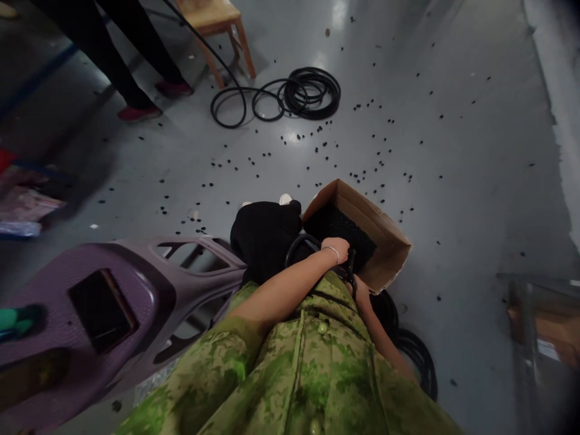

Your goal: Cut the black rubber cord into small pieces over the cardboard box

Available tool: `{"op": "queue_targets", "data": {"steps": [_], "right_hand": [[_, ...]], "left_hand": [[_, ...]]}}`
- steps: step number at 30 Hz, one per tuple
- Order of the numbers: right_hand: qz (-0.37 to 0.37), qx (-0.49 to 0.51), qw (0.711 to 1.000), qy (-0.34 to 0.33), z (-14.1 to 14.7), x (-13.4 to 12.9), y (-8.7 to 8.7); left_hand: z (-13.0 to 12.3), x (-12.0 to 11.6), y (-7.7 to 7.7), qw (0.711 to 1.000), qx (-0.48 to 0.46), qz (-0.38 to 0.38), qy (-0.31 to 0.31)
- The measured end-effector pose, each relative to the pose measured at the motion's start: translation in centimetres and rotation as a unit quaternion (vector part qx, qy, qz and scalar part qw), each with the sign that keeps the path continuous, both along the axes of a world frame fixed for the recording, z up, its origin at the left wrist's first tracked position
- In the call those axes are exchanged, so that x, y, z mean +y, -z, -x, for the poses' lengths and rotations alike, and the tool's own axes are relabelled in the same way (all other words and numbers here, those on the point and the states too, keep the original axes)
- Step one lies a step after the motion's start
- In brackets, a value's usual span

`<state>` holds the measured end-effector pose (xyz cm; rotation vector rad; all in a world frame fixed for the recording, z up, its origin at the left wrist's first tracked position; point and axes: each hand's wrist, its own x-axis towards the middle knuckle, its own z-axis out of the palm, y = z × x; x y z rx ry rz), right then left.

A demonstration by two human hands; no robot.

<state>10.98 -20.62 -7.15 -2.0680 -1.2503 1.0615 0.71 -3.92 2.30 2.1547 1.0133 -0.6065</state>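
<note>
My left hand, with a thin bracelet at the wrist, is closed in a fist around a black hose over my lap. The hose curves in from the left. My right hand is just below and to the right, against the black hose, its fingers mostly hidden. Right beside both hands stands an open cardboard box, tilted in view, with a dark mass of small black pieces inside. More black hose lies coiled on the floor by my right forearm.
Many small black pieces are scattered over the grey floor. A coiled black hose lies ahead near a wooden chair. A person's legs stand at upper left. At left, a purple plastic chair holds a phone.
</note>
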Motion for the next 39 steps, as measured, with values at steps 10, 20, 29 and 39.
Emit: {"op": "queue_targets", "data": {"steps": [10,20,29,39], "right_hand": [[0.001,-0.080,0.996,-0.029,0.1,-0.2,1.1],[0.008,-0.107,0.994,-0.031,0.3,0.6,2.7],[-0.007,-0.071,0.997,-0.001,0.5,0.7,1.2],[0.015,-0.013,0.999,0.028,2.4,5.0,-1.2]], "left_hand": [[-0.1,0.1,1.2,0.999,0.019,0.006,-0.029],[-0.2,0.6,2.7,0.998,0.045,0.016,-0.040],[0.4,0.1,0.7,0.995,0.046,-0.092,0.007],[1.9,2.5,-0.4,0.984,0.013,-0.178,-0.008]]}}
